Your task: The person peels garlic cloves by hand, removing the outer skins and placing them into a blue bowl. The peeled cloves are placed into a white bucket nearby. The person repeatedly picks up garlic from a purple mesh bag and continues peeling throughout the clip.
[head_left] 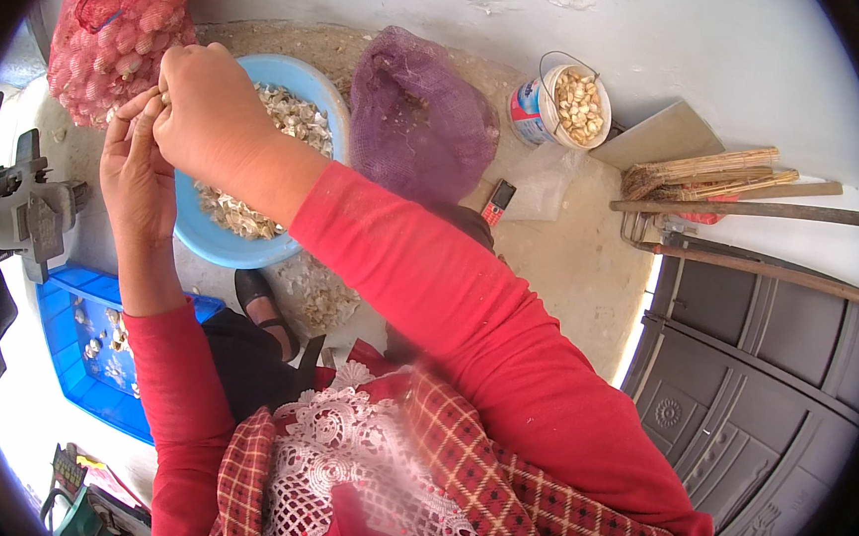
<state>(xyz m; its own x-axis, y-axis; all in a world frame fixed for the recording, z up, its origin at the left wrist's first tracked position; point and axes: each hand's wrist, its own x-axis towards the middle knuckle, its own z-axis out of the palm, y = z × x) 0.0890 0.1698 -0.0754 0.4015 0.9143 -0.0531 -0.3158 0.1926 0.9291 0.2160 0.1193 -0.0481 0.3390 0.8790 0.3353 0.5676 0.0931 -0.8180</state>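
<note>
At the upper left, my left hand [142, 170] and my right hand [212, 108] meet with their fingertips pinched together. A small tan garlic clove [165, 98] shows between them, mostly covered by the fingers. Both hands are raised over the left rim of a light blue basin [337, 112], which holds a heap of dry garlic skins [299, 114]. Just beyond the hands stands a red mesh bag [126, 43] full of garlic bulbs. My right forearm crosses in front of part of the basin.
A purple mesh bag [415, 118] lies right of the basin. Beyond it stand a white bucket [528, 113] of cloves, a red phone [497, 203] and clear plastic [545, 181]. A blue crate [71, 343] sits lower left. Brooms [700, 175] and a fork [641, 228] lean at right.
</note>
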